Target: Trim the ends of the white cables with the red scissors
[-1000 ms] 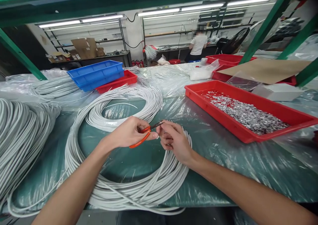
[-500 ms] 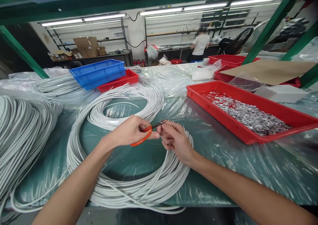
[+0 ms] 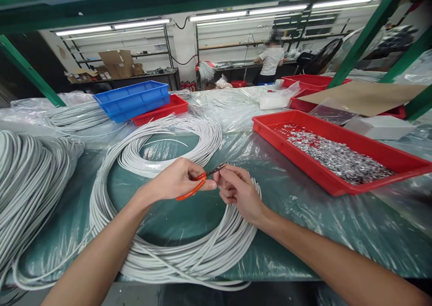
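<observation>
My left hand [image 3: 184, 177] is closed round a pair of small orange-handled pliers [image 3: 191, 191], whose narrow dark jaws point right. At the jaw tips, my right hand [image 3: 238, 191] pinches the end of a white cable; the fingers mostly hide that end. Both hands are over the right part of a large coil of white cable [image 3: 189, 261], lying on the plastic-covered green table. Several cable ends with dark tips show just behind my right hand. A smaller coil of white cable [image 3: 205, 139] lies beyond my left hand.
A red tray [image 3: 303, 157] of small shiny metal pieces stands to the right. A thick cable bundle [image 3: 37, 184] fills the left side. Farther back, a blue bin [image 3: 135, 100] rests on a red tray [image 3: 178, 105]. Green posts frame the table; a person [image 3: 271, 60] stands at the back.
My hands and the pliers stay almost in the same place; the view has shifted very slightly. The person in the background has an arm raised a little more to the left.
</observation>
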Demonstrator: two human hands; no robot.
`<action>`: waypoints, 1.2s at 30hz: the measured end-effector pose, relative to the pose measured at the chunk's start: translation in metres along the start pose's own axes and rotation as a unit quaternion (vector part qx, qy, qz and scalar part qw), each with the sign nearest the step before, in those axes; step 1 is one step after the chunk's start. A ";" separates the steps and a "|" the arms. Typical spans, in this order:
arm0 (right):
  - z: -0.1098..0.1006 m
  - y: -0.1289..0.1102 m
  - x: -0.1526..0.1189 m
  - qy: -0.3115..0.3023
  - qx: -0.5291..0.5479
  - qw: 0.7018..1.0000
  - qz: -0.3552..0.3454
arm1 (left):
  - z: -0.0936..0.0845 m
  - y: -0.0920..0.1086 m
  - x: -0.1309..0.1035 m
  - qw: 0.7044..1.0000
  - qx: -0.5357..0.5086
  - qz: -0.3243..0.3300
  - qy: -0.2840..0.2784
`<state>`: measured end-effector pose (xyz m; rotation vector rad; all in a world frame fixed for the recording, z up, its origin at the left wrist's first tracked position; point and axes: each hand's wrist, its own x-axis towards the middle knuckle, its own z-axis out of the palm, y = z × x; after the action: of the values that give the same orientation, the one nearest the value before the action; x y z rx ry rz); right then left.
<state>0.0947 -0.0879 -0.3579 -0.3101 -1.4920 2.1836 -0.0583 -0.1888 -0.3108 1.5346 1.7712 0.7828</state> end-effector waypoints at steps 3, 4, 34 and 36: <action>0.000 -0.001 0.000 -0.007 0.005 1.000 -0.007 | 0.000 0.000 -0.001 1.000 0.010 -0.002 0.007; 0.000 -0.002 0.000 -0.010 0.009 1.000 -0.005 | 0.000 0.001 -0.001 1.000 0.012 -0.002 0.010; -0.018 0.004 0.014 0.041 -0.251 0.951 -0.178 | -0.009 0.002 -0.006 0.998 0.029 -0.049 0.001; -0.018 0.005 0.014 0.038 -0.252 0.950 -0.178 | -0.008 0.002 -0.005 0.998 0.033 -0.049 -0.001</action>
<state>0.0895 -0.0678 -0.3678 -0.2600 -1.8816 1.4792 -0.0636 -0.1941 -0.3040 1.4782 1.8723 0.6822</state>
